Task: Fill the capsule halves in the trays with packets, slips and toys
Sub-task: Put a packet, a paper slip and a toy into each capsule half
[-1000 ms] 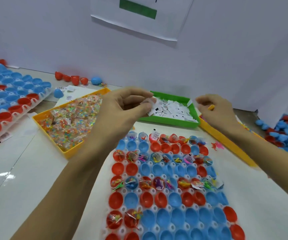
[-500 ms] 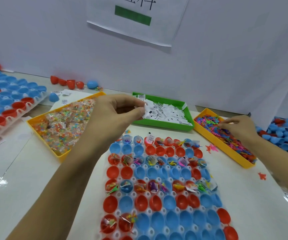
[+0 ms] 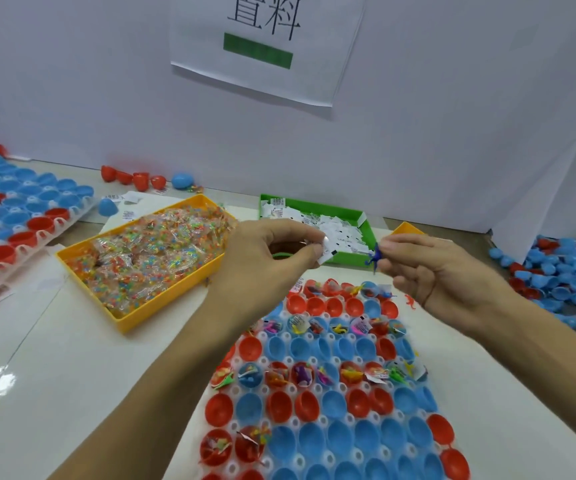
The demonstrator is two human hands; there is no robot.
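pinching a paper slip [image 3: 325, 255] in left hand [image 3: 266, 261], blue toy [image 3: 376, 258] in right hand [image 3: 435, 271]

A white paper sheet [image 3: 269, 46] is fixed to the wall above and beyond both hands. It bears two large black Chinese characters; the right one reads 料, and the left one is cut off at the top edge and cannot be read with certainty. Below the characters is a solid green bar without legible text. The slips [image 3: 335, 230] in the green tray [image 3: 314, 204], just beyond the left hand [image 3: 266, 258], carry black barcode-like print, too small to read.
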